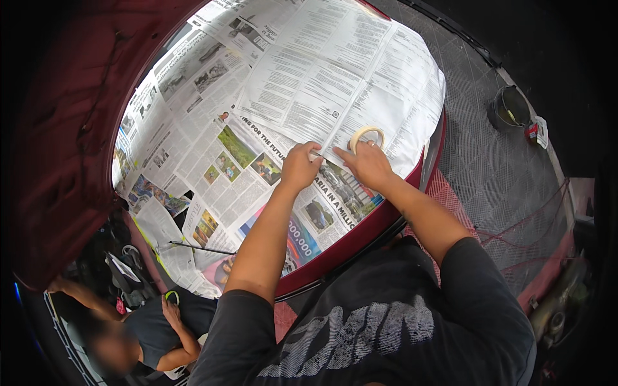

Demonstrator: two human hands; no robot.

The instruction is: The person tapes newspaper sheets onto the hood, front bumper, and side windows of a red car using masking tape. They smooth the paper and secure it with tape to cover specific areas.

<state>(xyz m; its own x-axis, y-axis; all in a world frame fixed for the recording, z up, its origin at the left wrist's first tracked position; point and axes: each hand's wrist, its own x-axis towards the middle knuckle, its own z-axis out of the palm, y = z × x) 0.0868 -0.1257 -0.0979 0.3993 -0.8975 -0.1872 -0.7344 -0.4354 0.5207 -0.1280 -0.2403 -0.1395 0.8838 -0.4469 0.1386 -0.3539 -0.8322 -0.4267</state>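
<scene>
Overlapping newspaper sheets point(212, 138) cover a curved dark red car panel point(309, 269). Over the seam between two sheets, my left hand point(300, 168) is closed, thumb and fingertips pinched together against the paper. What they pinch is too small to make out. Just to its right, my right hand point(369, 166) grips a cream roll of masking tape point(380, 136); the roll rests on the print-filled white sheet point(309, 77). Its index finger points left toward my left hand and touches the paper. The tape's loose end cannot be made out.
A raised dark red panel point(71, 141) arches along the left. Another person point(161, 328) works at the lower left, holding a yellow-green ring point(171, 296). A thin black rod point(203, 248) crosses the papers. A black bucket point(508, 106) stands on the grey floor at right.
</scene>
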